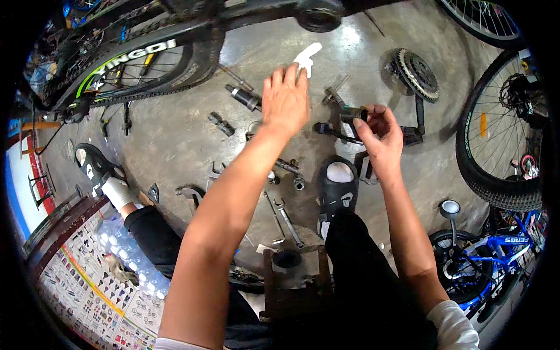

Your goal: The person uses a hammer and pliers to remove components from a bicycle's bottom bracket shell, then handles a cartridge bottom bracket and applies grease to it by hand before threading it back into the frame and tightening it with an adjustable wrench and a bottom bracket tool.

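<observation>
My left hand point(286, 100) reaches over the floor with its fingers stretched and slightly apart. Its fingertips are at the lower end of a crumpled white tissue or rag point(308, 58); whether they touch it I cannot tell. Between the thumb and fingers of my right hand point(383, 139) is a short dark cylindrical part point(353, 113). Just beyond that hand, a crankset with a toothed chainring point(417, 74) lies on the floor. A black and silver cylindrical tool or part point(243, 97) lies left of my left hand, and a smaller dark cylinder point(221, 123) is nearer to me.
Between my feet lie two wrenches point(286, 223) and a socket tool point(291, 171). A bicycle frame with a wheel point(146, 73) spans the upper left. Another wheel point(493, 128) stands at the right, above a blue bicycle point(496, 251). Plastic bottles point(131, 254) lie at lower left.
</observation>
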`<action>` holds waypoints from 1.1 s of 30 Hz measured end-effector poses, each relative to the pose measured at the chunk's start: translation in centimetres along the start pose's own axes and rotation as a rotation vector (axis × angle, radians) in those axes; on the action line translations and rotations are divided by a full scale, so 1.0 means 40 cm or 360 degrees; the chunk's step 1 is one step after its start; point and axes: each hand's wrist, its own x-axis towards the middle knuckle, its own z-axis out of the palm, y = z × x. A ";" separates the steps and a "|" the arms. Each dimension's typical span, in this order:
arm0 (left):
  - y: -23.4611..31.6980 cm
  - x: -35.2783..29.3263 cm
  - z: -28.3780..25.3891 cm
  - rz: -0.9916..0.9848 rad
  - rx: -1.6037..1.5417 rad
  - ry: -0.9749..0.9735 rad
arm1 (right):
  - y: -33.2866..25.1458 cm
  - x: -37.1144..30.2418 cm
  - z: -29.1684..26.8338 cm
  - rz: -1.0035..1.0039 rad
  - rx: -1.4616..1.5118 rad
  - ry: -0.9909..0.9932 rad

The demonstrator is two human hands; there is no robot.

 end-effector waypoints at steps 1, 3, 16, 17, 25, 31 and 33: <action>0.014 0.029 0.018 -0.0016 0.0136 -0.0172 | 0.004 0.015 -0.022 -0.0051 -0.0101 0.0029; 0.037 0.037 0.032 0.0015 0.0148 -0.0100 | 0.007 0.051 -0.048 -0.0136 -0.0308 0.0093; 0.200 -0.524 -0.146 -0.0542 -0.0565 -0.0170 | 0.064 0.353 0.206 -0.0624 -0.1397 -0.0550; 0.210 -0.555 -0.147 -0.0630 -0.0555 -0.0247 | 0.073 0.357 0.210 -0.0641 -0.1467 -0.0564; 0.208 -0.645 -0.128 -0.0838 -0.0614 -0.0253 | 0.090 0.333 0.203 -0.0558 -0.1415 -0.0442; 0.194 -0.652 -0.131 -0.0811 -0.0600 -0.0271 | 0.101 0.351 0.170 -0.0600 -0.1524 -0.0468; 0.194 -0.662 -0.128 -0.0848 -0.0645 -0.0293 | 0.113 0.371 0.170 -0.0690 -0.1509 -0.0469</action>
